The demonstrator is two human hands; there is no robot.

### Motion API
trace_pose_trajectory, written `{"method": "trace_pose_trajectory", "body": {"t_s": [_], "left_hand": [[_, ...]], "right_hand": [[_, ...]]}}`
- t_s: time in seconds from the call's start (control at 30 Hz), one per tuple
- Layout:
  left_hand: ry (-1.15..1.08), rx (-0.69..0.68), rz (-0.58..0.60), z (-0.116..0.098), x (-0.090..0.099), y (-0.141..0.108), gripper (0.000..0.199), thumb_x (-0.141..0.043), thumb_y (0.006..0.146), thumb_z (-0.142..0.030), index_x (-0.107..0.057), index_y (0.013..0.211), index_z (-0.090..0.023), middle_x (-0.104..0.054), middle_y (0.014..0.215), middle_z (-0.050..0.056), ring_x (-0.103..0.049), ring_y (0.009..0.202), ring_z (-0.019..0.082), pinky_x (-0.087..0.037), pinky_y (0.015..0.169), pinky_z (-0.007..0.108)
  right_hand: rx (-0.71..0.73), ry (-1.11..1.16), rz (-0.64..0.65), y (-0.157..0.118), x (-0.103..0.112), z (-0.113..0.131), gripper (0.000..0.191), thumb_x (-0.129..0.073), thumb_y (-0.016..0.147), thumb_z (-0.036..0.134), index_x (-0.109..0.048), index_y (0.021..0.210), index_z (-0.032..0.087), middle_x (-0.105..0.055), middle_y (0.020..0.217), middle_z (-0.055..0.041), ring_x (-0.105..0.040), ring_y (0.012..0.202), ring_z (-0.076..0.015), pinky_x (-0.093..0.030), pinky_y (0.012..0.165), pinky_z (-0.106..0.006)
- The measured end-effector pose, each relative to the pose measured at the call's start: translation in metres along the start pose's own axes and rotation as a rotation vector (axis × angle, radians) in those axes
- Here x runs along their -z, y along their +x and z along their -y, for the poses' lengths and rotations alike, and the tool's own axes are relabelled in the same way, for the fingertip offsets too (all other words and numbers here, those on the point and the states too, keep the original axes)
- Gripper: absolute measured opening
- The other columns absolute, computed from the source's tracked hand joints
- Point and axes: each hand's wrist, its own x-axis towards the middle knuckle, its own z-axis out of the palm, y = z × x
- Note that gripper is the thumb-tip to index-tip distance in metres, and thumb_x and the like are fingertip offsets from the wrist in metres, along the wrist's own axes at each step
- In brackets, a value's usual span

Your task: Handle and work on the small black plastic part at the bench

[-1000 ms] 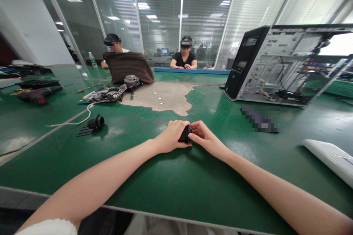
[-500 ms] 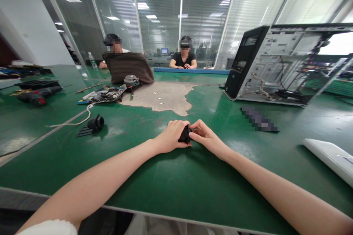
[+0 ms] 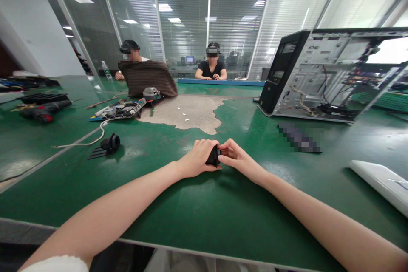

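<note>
A small black plastic part (image 3: pixel 211 158) is between my hands, just above or on the green tabletop (image 3: pixel 197 212); its exact kind is not clear. My left hand (image 3: pixel 199 155) wraps round it from the left, fingers over the top and thumb side below. From the right, the thumb and fingertips of my right hand (image 3: pixel 234 153) pinch at its raised right end. The fingers cover much of the part. Off to the left lies another black plastic piece (image 3: pixel 111 142) with a round collar and long prongs.
An opened computer case (image 3: pixel 287 72) stands at the back right, near a pixelated dark object (image 3: pixel 299 138) and a white box (image 3: pixel 382 182). Back left are a circuit board (image 3: pixel 119 110), a white cable (image 3: pixel 92 140) and a black power tool (image 3: pixel 46 108). Two people sit across the table.
Both hands keep nearly the same place on the black part. The right fingertips have shifted very slightly at its right end. The view has moved a little.
</note>
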Motion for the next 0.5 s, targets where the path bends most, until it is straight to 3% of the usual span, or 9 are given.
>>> {"method": "trace_pose_trajectory", "body": {"t_s": [0.23,0.5], "left_hand": [[-0.009,-0.002,0.004,-0.0012,0.0020,0.0000,0.056,-0.058,0.071,-0.045,-0.031,0.112,-0.018,-0.049,0.106,0.008,-0.045,0.092,0.023,-0.032,0.080,0.035],[0.000,0.004,0.004,-0.0010,0.0015,0.0004,0.056,-0.060,0.070,-0.042,-0.031,0.111,-0.018,-0.050,0.104,0.007,-0.045,0.090,0.022,-0.033,0.078,0.035]], "right_hand": [[-0.018,-0.076,-0.075,0.0014,-0.0023,-0.0040,0.026,-0.057,0.074,0.032,-0.041,0.091,0.021,-0.051,0.091,-0.0003,-0.053,0.083,-0.0129,-0.042,0.076,-0.030],[0.013,0.030,0.055,-0.0006,0.0014,-0.0029,0.030,-0.063,0.070,0.027,-0.038,0.085,0.022,-0.052,0.089,0.0011,-0.054,0.088,-0.0134,-0.043,0.075,-0.028]]}}
